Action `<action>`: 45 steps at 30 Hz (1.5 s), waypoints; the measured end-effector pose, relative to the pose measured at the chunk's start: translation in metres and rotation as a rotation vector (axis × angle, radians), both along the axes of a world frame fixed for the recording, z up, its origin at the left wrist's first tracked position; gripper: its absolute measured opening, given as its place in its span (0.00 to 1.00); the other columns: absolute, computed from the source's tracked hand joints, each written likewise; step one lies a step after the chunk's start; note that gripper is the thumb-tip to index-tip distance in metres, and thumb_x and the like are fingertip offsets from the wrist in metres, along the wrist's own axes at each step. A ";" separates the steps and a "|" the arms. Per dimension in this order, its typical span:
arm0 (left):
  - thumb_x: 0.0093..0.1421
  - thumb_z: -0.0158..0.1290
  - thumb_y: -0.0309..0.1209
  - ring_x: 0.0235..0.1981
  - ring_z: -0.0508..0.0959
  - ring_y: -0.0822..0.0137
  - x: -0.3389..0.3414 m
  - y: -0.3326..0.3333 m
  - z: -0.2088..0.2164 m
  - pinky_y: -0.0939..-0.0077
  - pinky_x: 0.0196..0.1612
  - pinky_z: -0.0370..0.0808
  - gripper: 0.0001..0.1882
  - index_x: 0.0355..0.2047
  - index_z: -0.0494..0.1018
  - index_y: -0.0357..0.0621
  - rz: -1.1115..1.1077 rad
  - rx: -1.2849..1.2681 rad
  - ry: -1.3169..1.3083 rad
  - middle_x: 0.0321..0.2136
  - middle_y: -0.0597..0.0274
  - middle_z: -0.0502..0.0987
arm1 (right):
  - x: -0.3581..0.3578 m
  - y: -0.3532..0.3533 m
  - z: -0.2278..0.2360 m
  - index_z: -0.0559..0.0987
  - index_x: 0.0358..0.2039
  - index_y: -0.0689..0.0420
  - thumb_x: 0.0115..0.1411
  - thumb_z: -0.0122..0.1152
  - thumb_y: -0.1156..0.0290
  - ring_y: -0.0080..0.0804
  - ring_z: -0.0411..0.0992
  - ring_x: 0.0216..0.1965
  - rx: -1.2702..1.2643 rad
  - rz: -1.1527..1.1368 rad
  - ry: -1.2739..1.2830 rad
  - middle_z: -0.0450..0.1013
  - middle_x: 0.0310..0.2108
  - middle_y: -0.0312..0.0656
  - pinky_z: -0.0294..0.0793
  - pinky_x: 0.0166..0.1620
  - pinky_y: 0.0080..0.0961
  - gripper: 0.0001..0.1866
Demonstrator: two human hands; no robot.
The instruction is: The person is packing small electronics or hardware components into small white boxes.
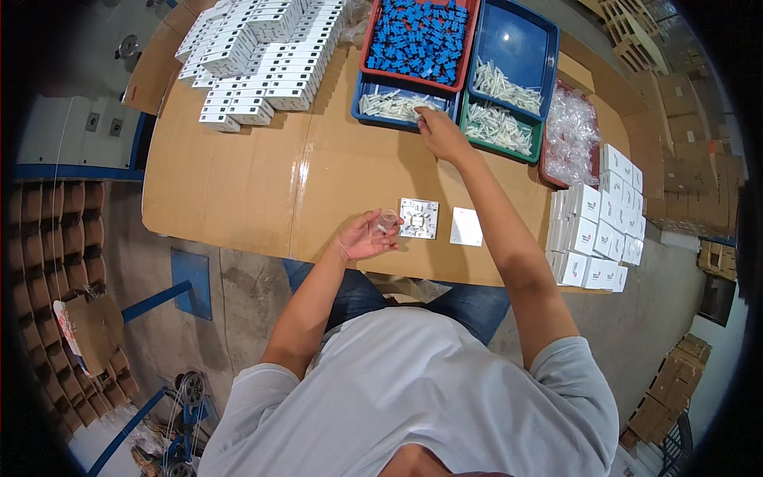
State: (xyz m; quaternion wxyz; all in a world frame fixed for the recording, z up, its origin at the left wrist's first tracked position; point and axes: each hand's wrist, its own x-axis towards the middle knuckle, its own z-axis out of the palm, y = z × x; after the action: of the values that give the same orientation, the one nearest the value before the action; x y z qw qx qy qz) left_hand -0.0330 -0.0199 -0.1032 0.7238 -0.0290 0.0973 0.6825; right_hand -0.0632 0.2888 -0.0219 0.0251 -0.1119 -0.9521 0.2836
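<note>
My left hand (367, 238), palm up near the table's front edge, holds a small clear plastic bag (387, 218) with something white in it. Beside it lies a white square plate (419, 218) with grey fittings in its middle. A plain white square piece (466, 226) rests farther right. My right hand (442, 133) is stretched out to a blue tray (369, 120) of small white sticks (389, 104). Its fingertips are pinched down at the sticks on the tray's right side; what they grip is too small to make out.
A red tray (363, 62) of blue clips, a blue tray (517, 36) and a green tray (534, 155) of white pieces stand at the back. At right are a red tray (552, 180) of clear plastic and stacked white boxes (588, 234); more boxes (270, 63) stand back left.
</note>
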 end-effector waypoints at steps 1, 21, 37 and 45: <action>0.70 0.48 0.52 0.34 0.70 0.67 0.001 0.001 0.000 0.59 0.56 0.70 0.31 0.57 0.73 0.35 -0.002 0.001 -0.001 0.34 0.64 0.73 | -0.001 0.002 -0.004 0.74 0.58 0.62 0.67 0.50 0.73 0.56 0.74 0.52 0.001 -0.002 -0.001 0.76 0.49 0.58 0.73 0.55 0.43 0.19; 0.69 0.48 0.49 0.35 0.69 0.68 0.002 0.006 0.002 0.62 0.56 0.68 0.31 0.58 0.70 0.32 -0.056 -0.019 -0.010 0.35 0.62 0.72 | -0.013 0.001 -0.014 0.75 0.56 0.59 0.68 0.49 0.77 0.47 0.80 0.44 -0.234 -0.038 0.112 0.81 0.45 0.52 0.76 0.48 0.36 0.17; 0.70 0.49 0.49 0.39 0.73 0.65 -0.001 0.005 0.002 0.59 0.58 0.70 0.31 0.59 0.69 0.32 -0.063 0.011 -0.002 0.36 0.61 0.72 | -0.018 0.007 -0.011 0.79 0.49 0.62 0.62 0.50 0.81 0.57 0.78 0.44 -0.016 -0.043 0.199 0.80 0.41 0.56 0.76 0.49 0.44 0.16; 0.70 0.47 0.49 0.40 0.73 0.65 0.000 0.007 -0.003 0.58 0.59 0.69 0.30 0.59 0.69 0.34 -0.086 0.031 -0.019 0.36 0.61 0.72 | -0.025 0.005 -0.013 0.79 0.47 0.62 0.62 0.50 0.81 0.57 0.77 0.44 -0.042 -0.015 0.013 0.79 0.41 0.57 0.76 0.48 0.45 0.14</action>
State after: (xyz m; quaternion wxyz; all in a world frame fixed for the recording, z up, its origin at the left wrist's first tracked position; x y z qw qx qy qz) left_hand -0.0332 -0.0131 -0.1059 0.7538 -0.0200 0.0812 0.6517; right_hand -0.0881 0.2934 -0.0354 0.0311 -0.1175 -0.9449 0.3040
